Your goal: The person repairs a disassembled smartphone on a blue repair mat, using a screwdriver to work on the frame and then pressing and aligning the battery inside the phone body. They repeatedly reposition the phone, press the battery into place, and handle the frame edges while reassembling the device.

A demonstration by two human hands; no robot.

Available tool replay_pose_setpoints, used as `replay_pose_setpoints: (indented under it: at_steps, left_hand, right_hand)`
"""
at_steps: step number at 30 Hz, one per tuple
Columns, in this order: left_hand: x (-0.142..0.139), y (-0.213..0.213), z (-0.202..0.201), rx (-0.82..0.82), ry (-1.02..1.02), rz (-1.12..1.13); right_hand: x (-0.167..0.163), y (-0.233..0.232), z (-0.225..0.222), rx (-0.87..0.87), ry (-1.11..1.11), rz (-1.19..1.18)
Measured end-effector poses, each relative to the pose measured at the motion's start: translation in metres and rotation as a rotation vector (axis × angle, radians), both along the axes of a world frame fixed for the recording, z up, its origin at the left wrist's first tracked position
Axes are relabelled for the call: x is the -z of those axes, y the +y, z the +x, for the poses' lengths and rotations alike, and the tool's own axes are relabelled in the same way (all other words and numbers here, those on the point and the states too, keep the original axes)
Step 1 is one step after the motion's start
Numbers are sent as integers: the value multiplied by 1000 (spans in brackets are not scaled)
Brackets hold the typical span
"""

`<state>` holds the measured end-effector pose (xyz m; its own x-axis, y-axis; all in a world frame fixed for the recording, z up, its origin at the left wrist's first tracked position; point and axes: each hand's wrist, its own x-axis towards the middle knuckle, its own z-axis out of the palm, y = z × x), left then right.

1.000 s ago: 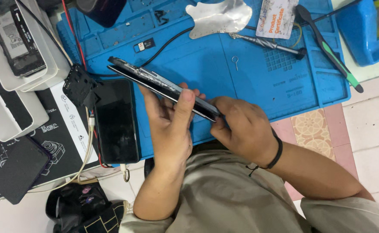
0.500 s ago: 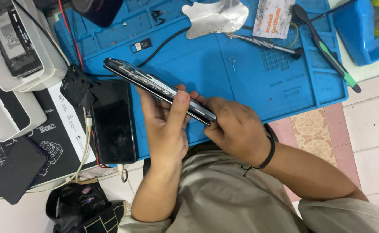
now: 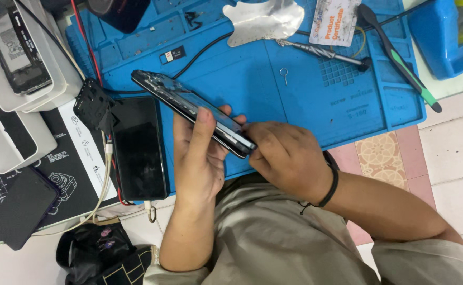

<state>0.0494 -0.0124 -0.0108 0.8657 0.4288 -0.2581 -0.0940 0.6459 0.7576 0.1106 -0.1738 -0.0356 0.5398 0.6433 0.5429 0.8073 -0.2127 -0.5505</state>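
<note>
An opened black smartphone (image 3: 178,100) is held tilted on its edge above the blue work mat (image 3: 305,100). My left hand (image 3: 197,158) grips it from below, thumb lying across its upper face. My right hand (image 3: 287,158), with a black band on the wrist, pinches the phone's near end, fingertips against the edge. The phone's inner frame and parts show on the upper side.
A second black phone (image 3: 139,148) lies flat on the mat's left edge with a cable at its base. A metal sheet (image 3: 265,21), a card (image 3: 337,21), a screwdriver (image 3: 321,53), a green-handled tool (image 3: 405,68), a small pin (image 3: 284,74). White trays (image 3: 20,84) at left, blue bin (image 3: 447,37) at right.
Both hands and the phone have kept about the same pose; the phone tilts slightly more and my right fingers sit closer on its near end.
</note>
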Motion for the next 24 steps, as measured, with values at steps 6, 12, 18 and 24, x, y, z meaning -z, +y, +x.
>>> replay_pose_setpoints:
  at_steps: [6, 12, 18, 24]
  left_hand:
    - [1, 0, -3, 26, -27, -11]
    - [2, 1, -9, 81, -52, -26]
    - [1, 1, -10, 87, -106, -154]
    - [-6, 3, -11, 104, -26, -279]
  right_hand:
    - [3, -5, 6, -41, -108, -31]
    - [6, -11, 12, -135, -223, -15]
    - [-1, -14, 17, -140, -386, -13]
    - [-25, -19, 24, -234, -629, -75]
